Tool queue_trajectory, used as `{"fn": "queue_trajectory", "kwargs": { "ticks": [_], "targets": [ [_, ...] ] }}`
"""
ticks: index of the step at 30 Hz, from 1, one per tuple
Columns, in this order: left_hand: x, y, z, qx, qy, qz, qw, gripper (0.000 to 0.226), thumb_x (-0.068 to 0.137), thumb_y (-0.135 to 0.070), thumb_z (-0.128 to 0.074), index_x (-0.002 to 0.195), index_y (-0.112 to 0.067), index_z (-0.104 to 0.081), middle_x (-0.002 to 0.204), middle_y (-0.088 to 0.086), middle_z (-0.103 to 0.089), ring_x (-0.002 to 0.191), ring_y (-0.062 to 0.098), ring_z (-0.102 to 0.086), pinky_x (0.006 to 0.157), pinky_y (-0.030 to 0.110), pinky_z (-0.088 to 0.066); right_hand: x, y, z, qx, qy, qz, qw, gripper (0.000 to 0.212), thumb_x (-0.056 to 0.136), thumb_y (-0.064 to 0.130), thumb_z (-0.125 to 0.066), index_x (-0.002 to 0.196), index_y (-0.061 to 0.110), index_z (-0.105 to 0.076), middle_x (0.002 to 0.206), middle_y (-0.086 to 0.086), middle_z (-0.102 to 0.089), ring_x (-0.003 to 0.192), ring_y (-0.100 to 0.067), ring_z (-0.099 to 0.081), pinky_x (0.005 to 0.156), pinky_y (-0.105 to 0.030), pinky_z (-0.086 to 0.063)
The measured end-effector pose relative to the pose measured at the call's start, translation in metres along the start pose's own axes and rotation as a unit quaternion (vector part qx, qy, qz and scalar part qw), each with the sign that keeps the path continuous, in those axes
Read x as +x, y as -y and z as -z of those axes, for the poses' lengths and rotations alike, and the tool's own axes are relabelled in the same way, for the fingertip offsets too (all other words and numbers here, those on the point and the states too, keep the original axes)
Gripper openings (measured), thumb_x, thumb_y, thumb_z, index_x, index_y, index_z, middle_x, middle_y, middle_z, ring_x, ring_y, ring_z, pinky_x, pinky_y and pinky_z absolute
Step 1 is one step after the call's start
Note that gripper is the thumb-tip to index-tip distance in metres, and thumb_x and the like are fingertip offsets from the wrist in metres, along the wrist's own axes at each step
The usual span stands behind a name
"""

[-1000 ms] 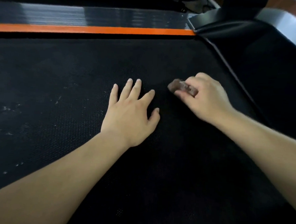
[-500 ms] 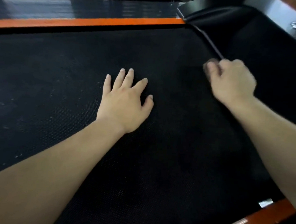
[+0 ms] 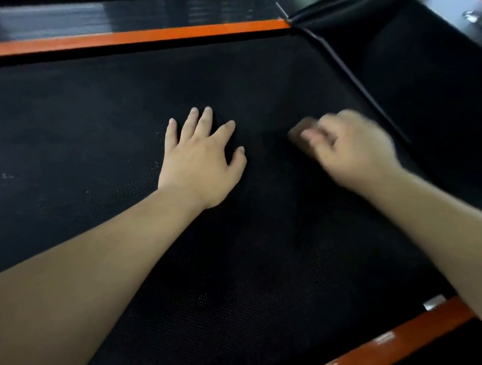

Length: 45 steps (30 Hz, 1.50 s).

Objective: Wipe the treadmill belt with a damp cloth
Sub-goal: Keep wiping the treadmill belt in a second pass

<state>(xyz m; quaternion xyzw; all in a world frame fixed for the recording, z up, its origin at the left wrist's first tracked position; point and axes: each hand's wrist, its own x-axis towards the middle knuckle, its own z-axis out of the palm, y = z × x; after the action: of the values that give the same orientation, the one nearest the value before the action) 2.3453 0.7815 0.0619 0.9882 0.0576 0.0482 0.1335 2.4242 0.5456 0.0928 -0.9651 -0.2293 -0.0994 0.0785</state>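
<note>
Left hand (image 3: 200,163) flat and spread on the treadmill belt (image 3: 97,124), right hand (image 3: 350,151) blurred, fingers curled round a brown cloth (image 3: 299,131) against the belt

Right hand (image 3: 350,149), right of the left hand (image 3: 199,160): blurred, finger outlines smeared. Cloth (image 3: 301,129) in its grip: one brown corner shows, the rest is covered by fingers, texture unreadable. Both forearms: cut off by the frame edges. Pale specks (image 3: 7,175) on the belt (image 3: 98,119), far left of the left hand: too small to identify. Metal fitting (image 3: 477,14), far upper right: blurred, cropped.
</note>
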Motion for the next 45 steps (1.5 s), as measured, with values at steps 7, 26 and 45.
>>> {"fn": "queue_trajectory", "kwargs": {
  "ticks": [7,26,45],
  "targets": [
    [0.0,0.0,-0.001,0.002,-0.005,-0.001,1.0,0.061,0.101,-0.056,-0.031,0.155,-0.03,-0.036,0.168,0.012,-0.02,0.157,0.029,-0.006,0.126,0.053,-0.001,-0.04,0.023,0.003,0.029,0.002,-0.022,0.999,0.029,0.097,0.049,-0.046,0.086,0.024,-0.054,0.087,0.001,-0.05,0.074,-0.019,-0.048,0.062,-0.032,-0.035],
    [-0.022,-0.008,0.005,-0.014,0.025,0.012,1.0,0.061,0.103,-0.051,-0.031,0.159,-0.025,-0.029,0.17,0.011,-0.012,0.157,0.028,0.0,0.126,0.05,0.002,-0.087,0.026,0.015,-0.016,-0.005,-0.035,0.999,0.033,0.098,0.05,-0.04,0.095,0.022,-0.056,0.091,-0.004,-0.052,0.082,-0.03,-0.055,0.063,-0.033,-0.036],
    [-0.07,-0.011,-0.002,-0.009,-0.009,-0.028,1.0,0.064,0.101,-0.053,-0.03,0.157,-0.021,-0.031,0.169,0.012,-0.015,0.157,0.027,-0.004,0.127,0.049,0.0,-0.13,0.008,0.037,-0.061,0.035,-0.084,0.994,0.028,0.099,0.049,-0.042,0.091,0.023,-0.051,0.09,-0.004,-0.055,0.075,-0.029,-0.056,0.06,-0.034,-0.04]
  ]
}}
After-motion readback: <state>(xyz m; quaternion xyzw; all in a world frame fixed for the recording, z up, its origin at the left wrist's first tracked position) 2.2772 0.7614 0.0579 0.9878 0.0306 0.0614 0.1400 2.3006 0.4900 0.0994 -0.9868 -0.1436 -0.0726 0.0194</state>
